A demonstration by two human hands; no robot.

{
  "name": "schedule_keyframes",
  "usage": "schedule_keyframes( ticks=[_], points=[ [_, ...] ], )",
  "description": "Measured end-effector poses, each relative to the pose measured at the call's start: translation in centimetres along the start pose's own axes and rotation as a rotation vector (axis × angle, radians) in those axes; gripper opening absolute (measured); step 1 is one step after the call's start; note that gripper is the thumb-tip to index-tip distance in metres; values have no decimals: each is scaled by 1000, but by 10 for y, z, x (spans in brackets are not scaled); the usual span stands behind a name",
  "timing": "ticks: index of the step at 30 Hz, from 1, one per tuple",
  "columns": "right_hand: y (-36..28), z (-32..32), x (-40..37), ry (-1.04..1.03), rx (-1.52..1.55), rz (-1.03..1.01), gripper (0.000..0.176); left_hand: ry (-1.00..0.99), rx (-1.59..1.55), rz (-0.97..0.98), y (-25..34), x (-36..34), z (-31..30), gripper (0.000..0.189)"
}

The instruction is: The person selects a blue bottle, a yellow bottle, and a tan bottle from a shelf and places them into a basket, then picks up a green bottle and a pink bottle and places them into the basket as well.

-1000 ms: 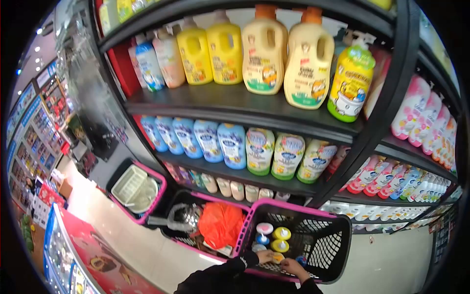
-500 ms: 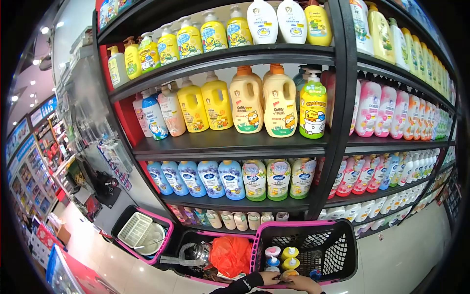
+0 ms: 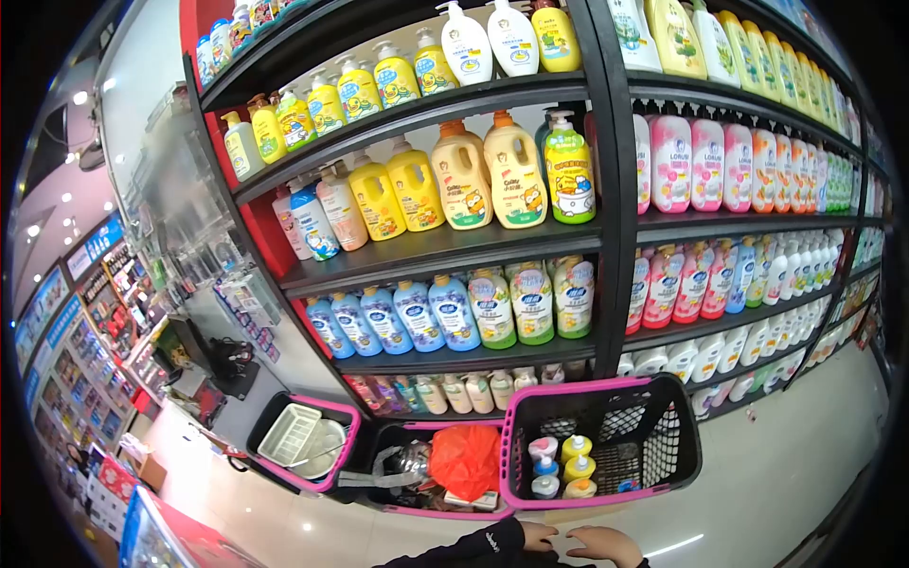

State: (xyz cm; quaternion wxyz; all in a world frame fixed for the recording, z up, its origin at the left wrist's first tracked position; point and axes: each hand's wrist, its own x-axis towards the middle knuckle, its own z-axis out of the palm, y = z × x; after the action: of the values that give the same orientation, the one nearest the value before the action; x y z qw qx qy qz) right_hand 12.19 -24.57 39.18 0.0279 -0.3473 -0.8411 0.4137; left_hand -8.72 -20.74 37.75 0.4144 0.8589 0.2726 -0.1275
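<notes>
At the bottom of the head view, my left hand [image 3: 539, 537] and my right hand [image 3: 606, 545] are close together in front of a black basket [image 3: 598, 499] with a pink rim. Nothing shows in either hand. The right hand's fingers reach toward the left one, loosely bent, and the left hand's fingers are partly visible and apart. Inside the basket, at its left, several pump bottles stand upright in two columns, among them a yellow bottle [image 3: 579, 468] and a blue-topped bottle [image 3: 544, 467]. A small blue item [image 3: 628, 486] lies to their right.
Left of this basket is another black basket [image 3: 398, 435] holding a red plastic bag [image 3: 465, 461] and a metal pot. Farther left, a third basket [image 3: 270, 469] holds a white rack [image 3: 290, 434]. Black shelves [image 3: 436, 254] full of bottles rise behind.
Both hands have come out of the basket, away from the bottles, to its near side. The view has shifted, so the shelves sit higher and tilted. The bottles stay in the basket.
</notes>
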Motion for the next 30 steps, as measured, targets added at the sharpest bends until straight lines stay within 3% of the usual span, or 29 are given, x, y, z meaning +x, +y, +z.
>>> schedule_keyframes(
  ticks=[3, 6, 7, 9, 12, 14, 17, 18, 19, 23, 25, 28, 30],
  points=[
    [-41, -20, -16, -43, -148, 99, 48, -59, -51, -27, 27, -25, -13, 53],
    [-62, -30, -20, 3, -165, 96, 45, 61, 1, 6, -2, -33, -2, 54],
    [-67, -34, -21, 67, -173, 86, 43, 131, 18, 45, 4, -43, -10, 54],
    [-77, -45, -20, 58, -198, 102, 43, 80, -2, 0, 21, -64, -41, 54],
    [-82, -60, -13, 105, -204, -31, 41, 130, 44, 2, 46, -100, -94, 53],
    [-97, -79, -3, 115, -57, -38, 40, 228, 42, -1, 53, -122, -126, 54],
    [-121, -112, 19, 14, -76, 9, 39, 382, 151, 113, 42, -152, -172, 54],
    [-115, -113, 33, 96, -110, -117, 38, 466, 173, 164, 34, -161, -183, 52],
    [-121, -118, 42, 106, -113, -115, 38, 551, 202, 218, 24, -169, -197, 51],
    [-160, -160, 85, 101, -144, -92, 35, 682, 262, 254, 4, -206, -252, 49],
    [-166, -173, 110, 124, -200, -210, 32, 674, 169, 196, 0, -225, -274, 46],
    [-194, -194, 134, 171, -261, -245, 33, 886, 343, 315, -17, -244, -300, 41],
    [-198, -200, 148, 214, -271, -257, 33, 858, 328, 302, -21, -257, -316, 40]
  ],
)
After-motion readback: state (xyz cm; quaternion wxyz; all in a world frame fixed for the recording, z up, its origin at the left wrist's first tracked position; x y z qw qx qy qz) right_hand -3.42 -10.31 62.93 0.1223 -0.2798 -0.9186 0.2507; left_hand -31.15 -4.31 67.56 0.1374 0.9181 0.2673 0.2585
